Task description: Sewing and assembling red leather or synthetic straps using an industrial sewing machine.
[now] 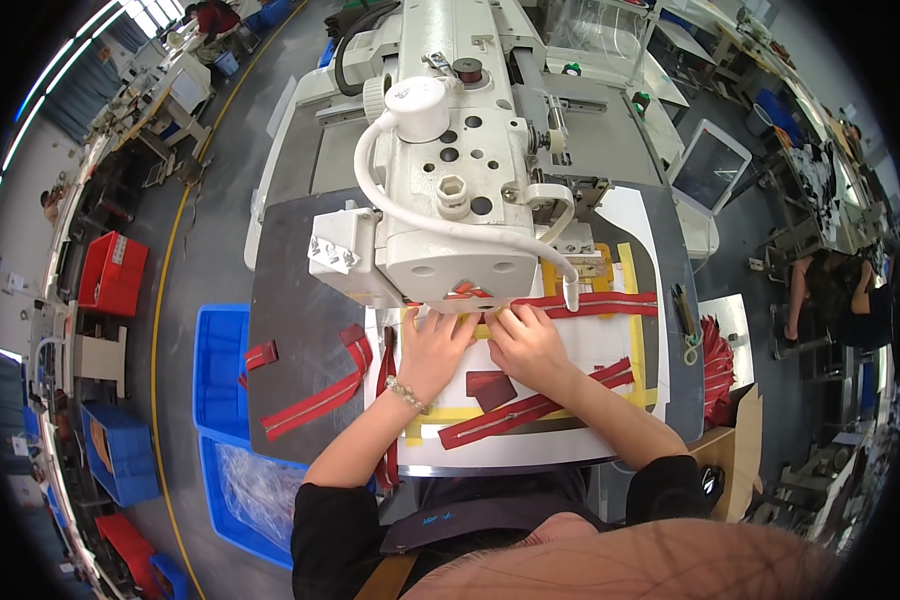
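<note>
My left hand (436,348) lies at the front of the white sewing machine head (460,255), palm down with fingers apart on the white yellow-taped sheet (580,345). Close beside it, my right hand (528,345) has its fingers bent and closed on the near end of a red zipper (605,304), which runs off to the right. The machine head partly hides the fingertips. Another red zipper (510,417) lies slantwise below my right hand, with a dark red fabric piece (487,388) next to it. Further red zippers (320,398) lie left of my left wrist.
Blue bins (220,385) stand left of the table, one holding clear plastic. At the right sit a bundle of red zippers (716,375), a cardboard box (740,450) and small snips (686,315). A screen (710,165) stands farther back; other people work in the distance.
</note>
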Demonstrator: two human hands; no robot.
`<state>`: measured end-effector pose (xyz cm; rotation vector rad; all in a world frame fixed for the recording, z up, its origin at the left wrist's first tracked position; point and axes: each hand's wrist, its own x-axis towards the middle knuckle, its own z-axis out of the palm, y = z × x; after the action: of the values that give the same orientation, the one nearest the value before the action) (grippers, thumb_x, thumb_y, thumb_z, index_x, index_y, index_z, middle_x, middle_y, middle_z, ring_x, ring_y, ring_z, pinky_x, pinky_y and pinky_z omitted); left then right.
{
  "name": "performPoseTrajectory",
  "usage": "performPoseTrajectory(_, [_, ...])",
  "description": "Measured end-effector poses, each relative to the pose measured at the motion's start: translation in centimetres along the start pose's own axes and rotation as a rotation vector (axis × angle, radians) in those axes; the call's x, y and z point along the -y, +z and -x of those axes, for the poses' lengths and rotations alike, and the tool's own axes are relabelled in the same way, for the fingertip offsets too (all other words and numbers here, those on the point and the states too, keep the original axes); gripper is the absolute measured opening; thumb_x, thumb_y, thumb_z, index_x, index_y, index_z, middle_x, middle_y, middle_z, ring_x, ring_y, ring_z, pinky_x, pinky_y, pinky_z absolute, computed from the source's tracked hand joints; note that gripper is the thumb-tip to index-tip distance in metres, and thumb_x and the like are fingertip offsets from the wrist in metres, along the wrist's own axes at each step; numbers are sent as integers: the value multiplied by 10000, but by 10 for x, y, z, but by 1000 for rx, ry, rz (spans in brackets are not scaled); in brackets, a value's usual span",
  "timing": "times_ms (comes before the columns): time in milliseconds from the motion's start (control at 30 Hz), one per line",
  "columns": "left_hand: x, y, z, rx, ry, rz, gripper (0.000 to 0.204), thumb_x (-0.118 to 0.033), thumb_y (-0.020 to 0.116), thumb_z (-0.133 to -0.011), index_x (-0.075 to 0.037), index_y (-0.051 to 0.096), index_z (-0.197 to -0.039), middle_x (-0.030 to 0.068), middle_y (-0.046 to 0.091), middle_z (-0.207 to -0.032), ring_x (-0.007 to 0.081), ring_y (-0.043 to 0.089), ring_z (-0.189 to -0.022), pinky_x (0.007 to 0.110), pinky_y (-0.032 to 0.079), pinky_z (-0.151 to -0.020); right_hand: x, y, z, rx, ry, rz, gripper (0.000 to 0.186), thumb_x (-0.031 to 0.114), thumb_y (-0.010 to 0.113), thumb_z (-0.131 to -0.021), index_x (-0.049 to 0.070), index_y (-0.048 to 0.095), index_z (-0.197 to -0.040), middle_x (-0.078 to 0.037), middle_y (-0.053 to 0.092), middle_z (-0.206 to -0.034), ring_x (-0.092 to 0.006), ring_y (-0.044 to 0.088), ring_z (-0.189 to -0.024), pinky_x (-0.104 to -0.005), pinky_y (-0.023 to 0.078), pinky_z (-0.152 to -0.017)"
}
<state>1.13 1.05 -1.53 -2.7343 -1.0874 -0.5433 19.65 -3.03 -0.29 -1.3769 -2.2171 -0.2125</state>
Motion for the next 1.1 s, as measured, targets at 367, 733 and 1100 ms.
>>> performPoseTrajectory(367, [2, -2, -1, -55, 38, -50, 371, -283, 624, -820, -173, 610, -1174, 6, 567, -1094, 175, 541, -1026, 529, 378, -909, -1, -13, 5, 54, 17, -99, 408, 183, 696, -705, 15, 590, -1062, -101, 561, -1004, -260, 550, -922, -365, 480, -833])
performPoseTrajectory(733, [29, -7, -4, 82, 78, -2, 374, -348, 602, -849, -230, 596, -1204, 7, 594, -997, 174, 565, -986, 459, 397, -884, -28, -6, 14, 67, -71, -326, 361, 146, 718, -706, 33, 583, -1022, -121, 585, -1172, -294, 552, -1108, -390, 477, -912])
performPoseTrajectory(1100, [95, 40, -35, 664, -163, 593, 488, -538, 619, -833, -90, 704, -1006, 116, 692, -955, 243, 645, -892, 333, 479, -827, -41, -3, -4, 69, -83, -389, 322, 100, 704, -726, 35, 598, -1024, -111, 604, -1091, -291, 575, -1039, -382, 481, -891])
